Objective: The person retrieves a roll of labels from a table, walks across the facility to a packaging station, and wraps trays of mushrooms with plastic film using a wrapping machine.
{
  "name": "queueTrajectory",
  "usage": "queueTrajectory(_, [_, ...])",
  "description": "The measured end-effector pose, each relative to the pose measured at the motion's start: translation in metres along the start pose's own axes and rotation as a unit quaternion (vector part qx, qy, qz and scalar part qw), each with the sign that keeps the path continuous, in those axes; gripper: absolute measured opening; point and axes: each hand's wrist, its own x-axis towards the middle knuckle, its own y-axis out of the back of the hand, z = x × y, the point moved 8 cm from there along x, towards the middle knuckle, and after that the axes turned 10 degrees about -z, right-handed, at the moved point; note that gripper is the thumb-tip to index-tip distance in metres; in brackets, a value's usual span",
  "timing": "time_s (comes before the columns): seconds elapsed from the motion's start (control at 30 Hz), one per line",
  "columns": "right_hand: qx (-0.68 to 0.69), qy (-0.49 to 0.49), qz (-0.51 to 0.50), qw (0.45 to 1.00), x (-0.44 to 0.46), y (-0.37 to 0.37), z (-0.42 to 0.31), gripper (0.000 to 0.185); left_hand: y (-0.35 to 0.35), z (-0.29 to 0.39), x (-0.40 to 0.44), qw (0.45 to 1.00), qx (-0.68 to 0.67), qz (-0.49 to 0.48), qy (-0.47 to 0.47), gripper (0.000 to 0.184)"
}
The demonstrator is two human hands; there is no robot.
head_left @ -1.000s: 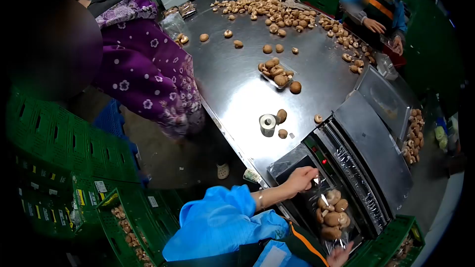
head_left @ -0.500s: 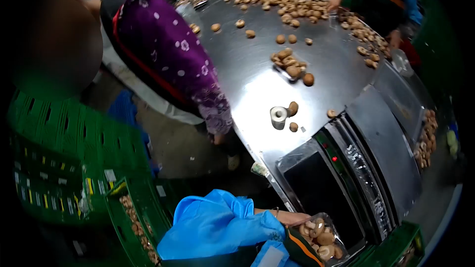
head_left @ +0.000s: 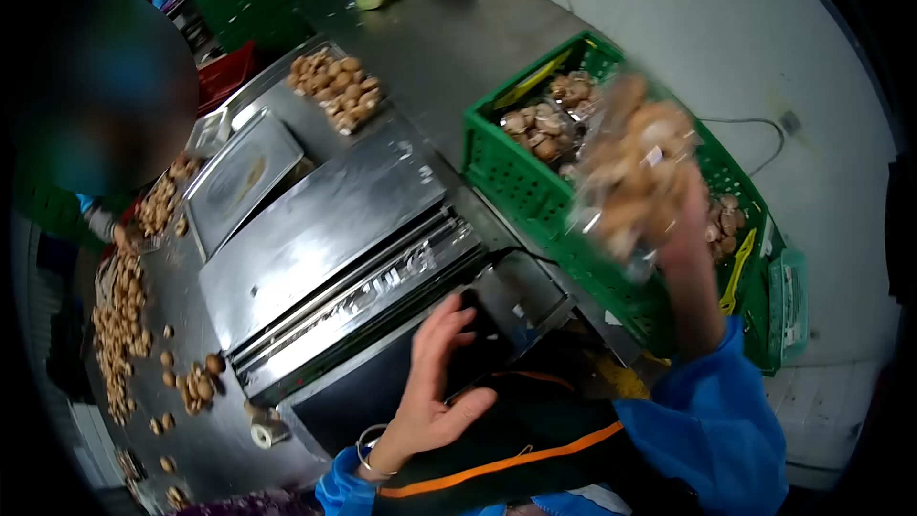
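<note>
A clear-wrapped pack of brown mushrooms (head_left: 635, 172) is lifted over the green crate (head_left: 521, 196), smeared by motion. My right hand (head_left: 690, 253) grips it from the right side; its fingers are largely hidden or blurred. Inside the crate lie several more wrapped mushroom packs (head_left: 543, 132). Over the black plate (head_left: 353, 413) of the film-wrapping machine (head_left: 358, 287), my left hand (head_left: 435, 387) is empty, thumb apart from the fingers.
Left of the machine, loose mushrooms (head_left: 119, 325) and a label roll (head_left: 267, 432) lie on the steel table. Behind it are a metal tray (head_left: 244, 177) and piled mushrooms (head_left: 334, 88). A co-worker's hand (head_left: 124, 237) is at the far left. A white wall (head_left: 688, 19) stands beyond the crate.
The view has swung right, bringing the crate in. The mushroom pack, earlier low at the machine's front edge, is now raised above the crate in my right hand.
</note>
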Motion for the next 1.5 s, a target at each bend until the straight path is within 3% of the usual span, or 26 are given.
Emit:
queueTrajectory(0.03, [-0.022, -0.008, -0.039, 0.999, 0.008, 0.006, -0.041, 0.052, 0.014, 0.002, 0.007, 0.998, -0.002, 0.034, 0.046, 0.063])
queueTrajectory(0.1, [-0.166, 0.065, 0.104, 0.978, 0.003, 0.062, -0.09, 0.054, 0.037, -0.03, -0.008, 0.978, -0.056, 0.17, 0.105, 0.058])
queueTrajectory(0.13, [-0.17, 0.01, 0.148, 0.974, 0.0, 0.079, -0.083, 0.055, 0.042, -0.035, -0.012, 0.972, -0.04, 0.2, 0.112, 0.055])
queueTrajectory(0.27, [-0.111, -0.119, 0.273, 0.948, 0.002, 0.191, 0.013, 0.036, 0.046, -0.042, -0.013, 0.96, -0.033, 0.246, 0.133, 0.051])
queueTrajectory(0.37, [-0.056, -0.167, 0.352, 0.919, 0.012, 0.254, 0.085, 0.04, 0.056, -0.039, -0.016, 0.955, -0.028, 0.268, 0.124, 0.051])
queueTrajectory(0.43, [-0.133, -0.227, 0.33, 0.907, 0.007, 0.244, 0.067, 0.044, 0.071, -0.038, -0.033, 0.945, -0.016, 0.301, 0.124, 0.05])
queueTrajectory(0.5, [-0.372, -0.199, 0.309, 0.852, 0.0, 0.172, 0.032, 0.053, 0.086, -0.04, -0.059, 0.925, -0.01, 0.355, 0.132, 0.046])
queueTrajectory(0.53, [-0.592, -0.139, 0.182, 0.773, 0.012, 0.151, 0.028, 0.057, 0.092, -0.039, -0.067, 0.916, 0.011, 0.374, 0.144, 0.044])
queueTrajectory(0.57, [-0.765, -0.06, 0.038, 0.64, 0.018, 0.131, 0.03, 0.061, 0.096, -0.038, -0.077, 0.905, 0.03, 0.393, 0.157, 0.043])
queueTrajectory(0.63, [-0.884, -0.048, -0.08, 0.458, 0.037, 0.136, 0.039, 0.06, 0.104, -0.035, -0.082, 0.901, 0.048, 0.405, 0.147, 0.039])
queueTrajectory(0.7, [-0.949, -0.151, -0.072, 0.266, 0.083, 0.064, 0.022, 0.05, 0.114, -0.018, -0.094, 0.896, 0.143, 0.402, 0.124, 0.035])
queueTrajectory(0.73, [-0.917, 0.017, -0.112, 0.382, 0.112, 0.02, 0.012, 0.039, 0.119, -0.014, -0.106, 0.877, 0.186, 0.421, 0.136, 0.031])
queueTrajectory(0.77, [-0.881, 0.081, -0.131, 0.447, 0.141, -0.039, 0.016, 0.031, 0.124, -0.011, -0.117, 0.86, 0.219, 0.439, 0.143, 0.028])
queueTrajectory(0.8, [-0.772, 0.011, -0.117, 0.625, 0.179, -0.059, 0.035, 0.027, 0.129, -0.014, -0.131, 0.847, 0.206, 0.468, 0.143, 0.027])
queueTrajectory(0.83, [-0.651, -0.025, -0.134, 0.747, 0.213, -0.089, 0.067, 0.026, 0.134, -0.016, -0.142, 0.835, 0.194, 0.495, 0.14, 0.027])
queueTrajectory(0.87, [-0.57, -0.159, -0.095, 0.8, 0.249, -0.09, 0.108, 0.03, 0.137, -0.015, -0.151, 0.82, 0.176, 0.525, 0.143, 0.026])
queueTrajectory(0.97, [-0.587, -0.229, 0.028, 0.776, 0.372, -0.03, 0.225, 0.03, 0.14, 0.007, -0.18, 0.764, 0.229, 0.583, 0.155, 0.021])
queueTrajectory(1.03, [-0.671, -0.274, 0.097, 0.682, 0.43, 0.025, 0.267, 0.029, 0.137, 0.027, -0.213, 0.702, 0.314, 0.595, 0.234, 0.022])
queueTrajectory(1.17, [-0.576, -0.302, 0.054, 0.758, 0.512, 0.15, 0.334, 0.037, 0.112, 0.025, -0.31, 0.522, 0.232, 0.781, 0.252, 0.018])
queueTrajectory(1.2, [-0.506, -0.286, 0.022, 0.813, 0.528, 0.175, 0.342, 0.039, 0.108, 0.018, -0.328, 0.484, 0.21, 0.808, 0.262, 0.018])
queueTrajectory(1.27, [-0.386, -0.286, 0.058, 0.875, 0.524, 0.155, 0.357, 0.024, 0.096, -0.003, -0.35, 0.42, 0.215, 0.839, 0.271, 0.016])
queueTrajectory(1.3, [-0.346, -0.294, -0.074, 0.888, 0.524, 0.141, 0.363, 0.02, 0.109, -0.001, -0.343, 0.42, 0.15, 0.86, 0.246, 0.014])
queueTrajectory(1.33, [-0.367, -0.309, -0.107, 0.871, 0.56, 0.199, 0.357, 0.02, 0.119, -0.001, -0.336, 0.447, 0.119, 0.86, 0.213, 0.015])
queueTrajectory(1.37, [-0.423, -0.286, 0.034, 0.859, 0.548, 0.193, 0.343, 0.019, 0.129, 0.001, -0.331, 0.469, 0.111, 0.85, 0.211, 0.014])
queueTrajectory(1.4, [-0.429, -0.254, 0.059, 0.865, 0.523, 0.166, 0.332, 0.017, 0.134, -0.001, -0.331, 0.483, 0.109, 0.85, 0.181, 0.014])
queueTrajectory(1.5, [-0.422, -0.11, -0.053, 0.898, 0.44, 0.058, 0.312, 0.015, 0.135, -0.01, -0.331, 0.513, 0.1, 0.839, 0.148, 0.015])
